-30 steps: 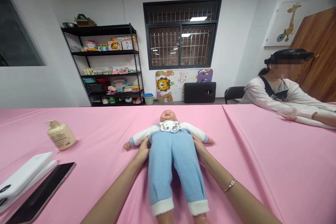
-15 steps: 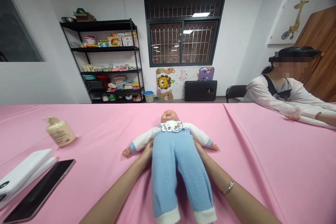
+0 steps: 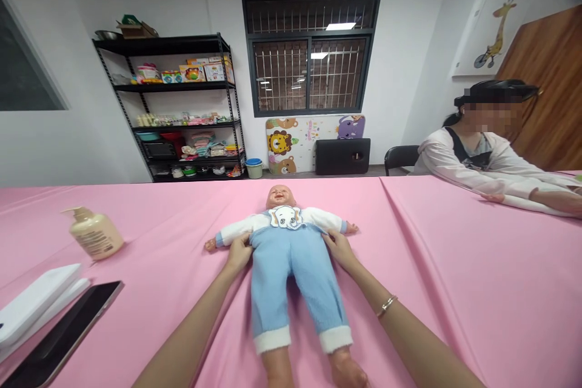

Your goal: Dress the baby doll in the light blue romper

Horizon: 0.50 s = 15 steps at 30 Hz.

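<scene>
A baby doll (image 3: 280, 196) lies on its back on the pink tablecloth (image 3: 173, 279), head away from me and arms spread. It wears a white top with an elephant bib (image 3: 286, 217) and fuzzy light-blue pants (image 3: 291, 260) with white cuffs. My left hand (image 3: 239, 250) pinches the pants at the waist on the left side. On the opposite side my right hand (image 3: 339, 248) grips the waist too, its fingertips partly hidden by the cloth. Bare lower legs and a foot (image 3: 348, 370) stick out below the cuffs.
At left on the table stand a beige pump bottle (image 3: 95, 235), a white pack (image 3: 40, 300) and a dark phone (image 3: 68, 330). A person (image 3: 477, 157) leans on the table at right. Behind are a black shelf (image 3: 173, 88) and a folded black panel (image 3: 343, 156).
Both hands have moved up to the waist and now grip the pants there. The pants sit higher, and the doll's ankles and a foot have come into sight. The view has shifted slightly.
</scene>
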{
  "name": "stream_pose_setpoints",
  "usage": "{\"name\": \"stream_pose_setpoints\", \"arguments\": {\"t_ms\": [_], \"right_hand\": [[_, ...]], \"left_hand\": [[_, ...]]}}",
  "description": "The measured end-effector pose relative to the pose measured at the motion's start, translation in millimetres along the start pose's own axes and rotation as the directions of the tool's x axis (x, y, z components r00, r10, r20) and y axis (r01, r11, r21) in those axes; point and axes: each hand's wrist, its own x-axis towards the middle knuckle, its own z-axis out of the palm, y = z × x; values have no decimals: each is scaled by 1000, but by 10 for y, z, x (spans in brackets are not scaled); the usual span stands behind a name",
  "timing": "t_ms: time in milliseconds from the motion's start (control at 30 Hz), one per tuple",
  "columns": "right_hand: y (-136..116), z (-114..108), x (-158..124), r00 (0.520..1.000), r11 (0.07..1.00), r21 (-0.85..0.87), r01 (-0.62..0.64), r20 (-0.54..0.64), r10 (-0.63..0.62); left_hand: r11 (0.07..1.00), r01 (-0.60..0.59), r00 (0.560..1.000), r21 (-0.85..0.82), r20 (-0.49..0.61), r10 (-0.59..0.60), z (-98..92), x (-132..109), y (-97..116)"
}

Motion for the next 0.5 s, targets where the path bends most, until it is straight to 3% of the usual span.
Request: {"name": "stream_pose_setpoints", "arguments": {"t_ms": [67, 133, 200, 267, 333, 400, 433, 500], "right_hand": [[11, -22, -30, 998, 998, -64, -6, -55, 3], [-8, -28, -59, 993, 992, -124, 18, -116, -32], [-61, 0, -95, 988, 982, -159, 101, -103, -118], [-128, 64, -144, 981, 969, -152, 196, 18, -195], [-177, 148, -201, 963, 966, -121, 230, 168, -209], [-188, 217, -253, 956, 972, -119, 202, 239, -169], [-180, 238, -275, 957, 972, -140, 190, 248, -151], [-144, 251, -302, 959, 955, -225, 192, 251, -134]], "left_hand": [[993, 22, 982, 113, -187, 0, -4, -13, -43], [975, 78, 927, 208, -376, 6, 0, -48, 9], [958, 45, 899, 282, -430, 84, 24, -106, 164], [926, -99, 927, 365, -304, 219, 76, -180, 364], [857, -245, 954, 454, -44, 296, 143, -255, 519], [825, -283, 958, 488, 178, 224, 195, -307, 562], [833, -259, 959, 489, 232, 162, 205, -318, 539], [874, -175, 968, 453, 239, 69, 191, -309, 441]]}}
